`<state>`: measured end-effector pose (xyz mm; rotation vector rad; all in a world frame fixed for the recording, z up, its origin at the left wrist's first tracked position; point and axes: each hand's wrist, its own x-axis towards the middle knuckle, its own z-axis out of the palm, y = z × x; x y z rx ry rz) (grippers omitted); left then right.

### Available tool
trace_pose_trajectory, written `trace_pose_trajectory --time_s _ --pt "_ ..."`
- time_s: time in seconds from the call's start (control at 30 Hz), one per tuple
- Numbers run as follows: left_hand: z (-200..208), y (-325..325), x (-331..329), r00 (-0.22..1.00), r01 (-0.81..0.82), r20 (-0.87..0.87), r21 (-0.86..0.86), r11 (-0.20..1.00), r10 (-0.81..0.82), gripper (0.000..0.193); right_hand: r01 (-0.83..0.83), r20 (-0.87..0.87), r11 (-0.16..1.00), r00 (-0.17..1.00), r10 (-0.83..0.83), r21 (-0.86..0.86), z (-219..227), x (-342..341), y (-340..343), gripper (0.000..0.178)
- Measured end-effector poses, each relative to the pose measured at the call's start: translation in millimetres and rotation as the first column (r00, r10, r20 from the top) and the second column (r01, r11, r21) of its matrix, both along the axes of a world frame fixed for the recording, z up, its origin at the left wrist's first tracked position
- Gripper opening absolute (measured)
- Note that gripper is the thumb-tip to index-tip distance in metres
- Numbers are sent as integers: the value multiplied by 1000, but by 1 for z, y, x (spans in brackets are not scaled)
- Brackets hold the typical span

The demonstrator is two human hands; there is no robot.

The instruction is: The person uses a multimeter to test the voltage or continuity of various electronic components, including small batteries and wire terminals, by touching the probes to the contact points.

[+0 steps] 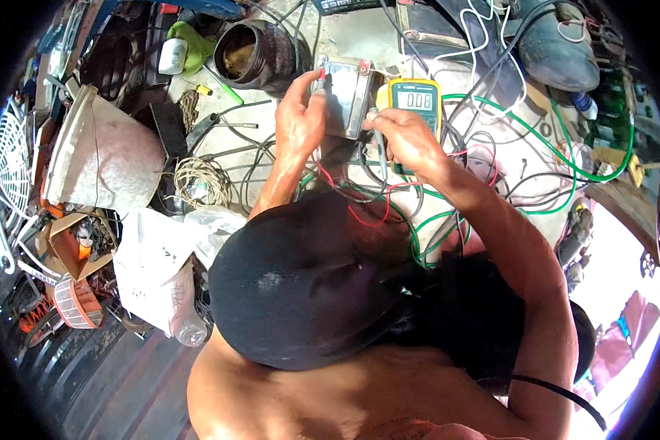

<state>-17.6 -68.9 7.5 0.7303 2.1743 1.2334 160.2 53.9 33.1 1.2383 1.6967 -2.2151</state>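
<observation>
A box-shaped grey thing like a small battery (342,99), with red spots at its top corners, stands on the floor ahead of me. At its left side my left hand (301,121) is closed, pinching a red test probe (323,74) at its upper left corner. From below that hand a red lead runs down. My right hand (411,143), also closed, holds a dark grey test probe (380,150) near the box's lower right edge. Whether either tip touches metal I cannot tell. Partly behind my right hand lies a yellow multimeter (438,110) with its display lit.
Tangled cables and a green hose (601,177) spread over the floor on the right. A dark wide-mouthed jar (275,59), a white tub (110,158) and a coil of cord (202,182) lie left. My dark-clothed knee (293,286) rises in front.
</observation>
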Motion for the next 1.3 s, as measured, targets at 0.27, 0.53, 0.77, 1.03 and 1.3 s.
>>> trace_pose_trajectory --time_s 0.27,0.53,0.77,1.03,1.3 --pt "-4 0 -10 997 -24 -74 -31 999 21 38 -70 -13 995 997 71 68 -4 -3 2 40" --pt "-3 0 -10 999 -40 -12 -67 997 39 40 -61 -30 995 998 64 73 -13 -5 6 41" --pt "0 1 -28 997 66 -41 -95 993 -70 37 -36 -17 996 999 37 84 -8 -18 7 40" --pt "9 6 -29 996 76 -40 -148 986 -82 35 -26 -3 996 1000 26 84 -11 -30 10 37" --pt "12 7 -27 999 49 13 -164 985 -48 40 71 -21 997 997 -70 35 -20 -38 6 34"
